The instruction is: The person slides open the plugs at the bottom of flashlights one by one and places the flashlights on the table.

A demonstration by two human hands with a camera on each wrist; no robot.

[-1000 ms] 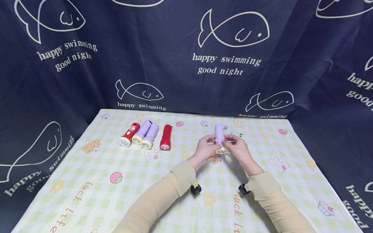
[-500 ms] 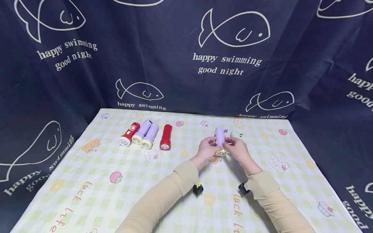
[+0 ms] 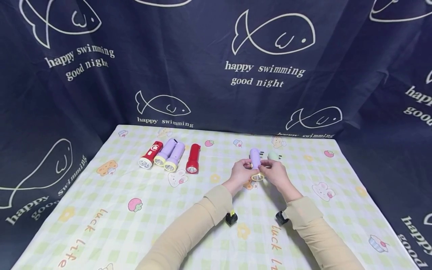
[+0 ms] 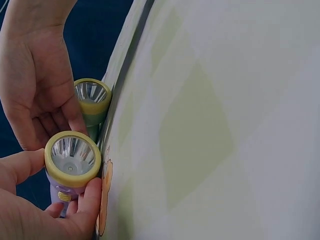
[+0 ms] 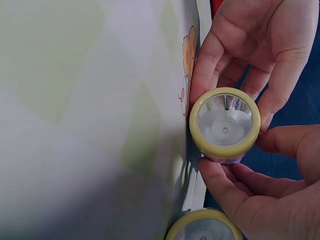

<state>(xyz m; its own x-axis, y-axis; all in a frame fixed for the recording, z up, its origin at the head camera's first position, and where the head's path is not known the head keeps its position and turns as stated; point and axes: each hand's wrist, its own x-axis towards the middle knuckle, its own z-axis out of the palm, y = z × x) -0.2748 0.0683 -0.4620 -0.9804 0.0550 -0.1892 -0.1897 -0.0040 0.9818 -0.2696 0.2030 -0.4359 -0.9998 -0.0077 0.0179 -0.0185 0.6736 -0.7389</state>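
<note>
Both hands [image 3: 241,174] [image 3: 275,174] hold a lilac, yellow-rimmed flashlight [image 3: 255,156].

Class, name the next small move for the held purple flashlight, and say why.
Probably settle the held purple flashlight beside the mint-green flashlight: the left hand and right hand grip it, and both lenses face the same way.
</note>
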